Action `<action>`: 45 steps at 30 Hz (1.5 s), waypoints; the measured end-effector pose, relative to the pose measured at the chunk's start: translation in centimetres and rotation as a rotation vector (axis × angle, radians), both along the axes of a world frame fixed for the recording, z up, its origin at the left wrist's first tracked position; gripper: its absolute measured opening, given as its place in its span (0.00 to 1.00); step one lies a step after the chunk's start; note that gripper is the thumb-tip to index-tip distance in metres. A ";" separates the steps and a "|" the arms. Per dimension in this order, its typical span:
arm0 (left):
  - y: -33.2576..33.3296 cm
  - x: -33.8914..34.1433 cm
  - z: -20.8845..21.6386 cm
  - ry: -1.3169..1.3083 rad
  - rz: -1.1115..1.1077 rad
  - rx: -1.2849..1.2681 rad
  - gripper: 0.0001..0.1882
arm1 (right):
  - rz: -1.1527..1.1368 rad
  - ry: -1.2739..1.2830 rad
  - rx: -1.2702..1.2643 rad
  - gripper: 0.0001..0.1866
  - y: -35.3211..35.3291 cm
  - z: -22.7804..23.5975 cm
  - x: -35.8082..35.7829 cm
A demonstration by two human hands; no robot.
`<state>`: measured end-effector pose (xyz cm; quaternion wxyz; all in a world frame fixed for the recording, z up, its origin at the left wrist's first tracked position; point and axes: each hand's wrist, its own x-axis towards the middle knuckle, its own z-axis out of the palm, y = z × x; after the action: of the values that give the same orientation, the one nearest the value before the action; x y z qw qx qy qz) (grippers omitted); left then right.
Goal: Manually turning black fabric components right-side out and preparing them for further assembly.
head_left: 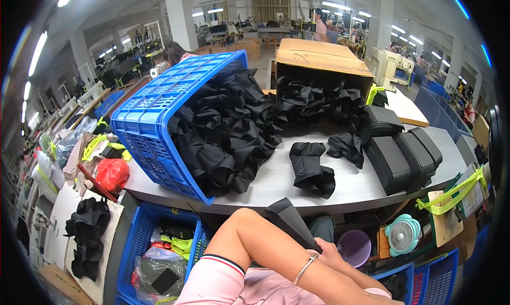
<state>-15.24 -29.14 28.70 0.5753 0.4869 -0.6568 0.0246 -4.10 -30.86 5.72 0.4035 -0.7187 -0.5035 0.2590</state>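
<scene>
Below the table edge, my right hand has its fingers closed on the lower end of a flat, folded black fabric piece. My left arm bends at the elbow and crosses in front of me, with a bracelet at the wrist. The left hand lies by my right forearm, and its fingers are hidden. On the table, two crumpled black fabric pieces lie apart from the rest. To their right are neat stacks of folded black pieces.
A tipped blue crate and a cardboard box spill black fabric onto the table. At lower left stands a blue basket with bagged items. A purple bin and a teal fan are at lower right. Other people sit farther back.
</scene>
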 end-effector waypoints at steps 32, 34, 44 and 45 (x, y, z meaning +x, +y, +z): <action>36.2 -38.6 -17.0 0.508 2.825 -0.992 0.13 | -0.023 0.112 -0.177 0.14 2.0 0.8 -2.9; 38.1 -43.6 -18.4 0.310 3.036 -0.946 0.13 | 0.010 0.096 -0.131 0.14 2.0 0.8 -3.1; 46.0 -66.4 -13.1 0.264 4.290 0.145 0.38 | -0.010 0.071 -0.209 0.15 3.1 1.1 -4.4; 46.8 -67.1 -12.9 0.416 4.327 0.199 0.42 | -0.007 0.057 -0.217 0.15 3.3 1.0 -4.5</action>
<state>-82.30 17.71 15.76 0.3140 -0.2838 -0.8161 -0.3936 -8.58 -27.54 6.69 0.3383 -0.7523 -0.4583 0.3310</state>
